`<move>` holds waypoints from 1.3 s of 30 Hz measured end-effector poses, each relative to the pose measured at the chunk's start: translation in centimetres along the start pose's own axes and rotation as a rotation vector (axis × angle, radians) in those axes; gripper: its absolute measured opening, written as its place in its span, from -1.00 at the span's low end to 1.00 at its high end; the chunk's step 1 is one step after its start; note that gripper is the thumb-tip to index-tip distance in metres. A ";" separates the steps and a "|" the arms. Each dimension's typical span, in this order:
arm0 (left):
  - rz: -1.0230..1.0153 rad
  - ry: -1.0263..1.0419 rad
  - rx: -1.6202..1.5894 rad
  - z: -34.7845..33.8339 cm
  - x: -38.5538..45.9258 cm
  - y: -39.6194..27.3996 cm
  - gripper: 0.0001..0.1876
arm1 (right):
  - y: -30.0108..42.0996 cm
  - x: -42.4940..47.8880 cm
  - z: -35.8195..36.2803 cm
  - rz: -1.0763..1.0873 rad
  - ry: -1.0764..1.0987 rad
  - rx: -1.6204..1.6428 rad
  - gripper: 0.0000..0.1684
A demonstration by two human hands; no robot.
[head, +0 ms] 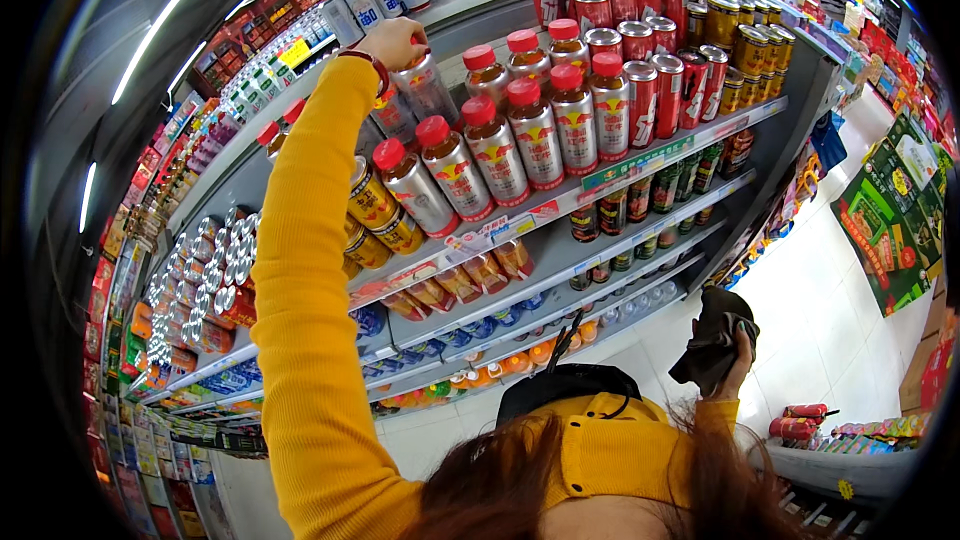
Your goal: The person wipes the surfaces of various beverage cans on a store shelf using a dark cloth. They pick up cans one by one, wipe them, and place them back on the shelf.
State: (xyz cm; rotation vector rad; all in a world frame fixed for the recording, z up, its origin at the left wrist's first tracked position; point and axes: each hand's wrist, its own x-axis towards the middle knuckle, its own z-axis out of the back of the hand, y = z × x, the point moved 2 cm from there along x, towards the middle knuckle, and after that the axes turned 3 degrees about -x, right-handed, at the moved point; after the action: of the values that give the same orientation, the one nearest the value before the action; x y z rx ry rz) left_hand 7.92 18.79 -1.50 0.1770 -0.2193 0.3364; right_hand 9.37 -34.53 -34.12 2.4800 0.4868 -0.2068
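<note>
My left arm, in a yellow ribbed sleeve, reaches out over the upper shelf. My left hand (397,43) has its fingers curled over the top of a silver bottle (425,86); the hand hides its cap. Around it stand rows of Red Bull bottles (489,161) with red caps and silver sleeves. Yellow cans (375,199) stand beside them, partly behind my sleeve. Low on the right, my right hand (739,364) holds a crumpled black cloth-like item (712,341) away from the shelves.
Red cans (643,101) and gold cans (750,49) fill the shelf's right end. A price rail (637,165) edges it; lower shelves hold more drinks. White floor tiles (795,285) and a green poster (892,217) lie to the right. A goods bin (832,465) stands at lower right.
</note>
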 end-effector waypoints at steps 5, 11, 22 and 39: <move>-0.139 0.045 -0.068 2.7 -0.9 -1.5 -0.74 | 0.1 0.1 -0.4 -0.010 0.015 -0.059 -0.46; -0.065 0.003 -0.061 0.2 -0.9 -3.0 -0.74 | -0.3 0.8 -0.5 -0.043 0.044 -0.083 -0.45; 0.063 0.004 -0.196 0.8 -1.0 -1.4 -0.59 | -0.1 0.5 0.0 -0.024 0.010 -0.072 -0.44; -0.058 0.044 -0.132 2.8 -6.2 1.5 -0.73 | -0.7 1.7 -0.9 -0.079 0.095 -0.105 -0.47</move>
State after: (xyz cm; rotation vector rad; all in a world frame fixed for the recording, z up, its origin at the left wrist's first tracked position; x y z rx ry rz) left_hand 1.16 17.72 -0.12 0.0457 -0.1923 0.2671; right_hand 10.71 -32.97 -34.20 2.3784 0.6202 -0.0924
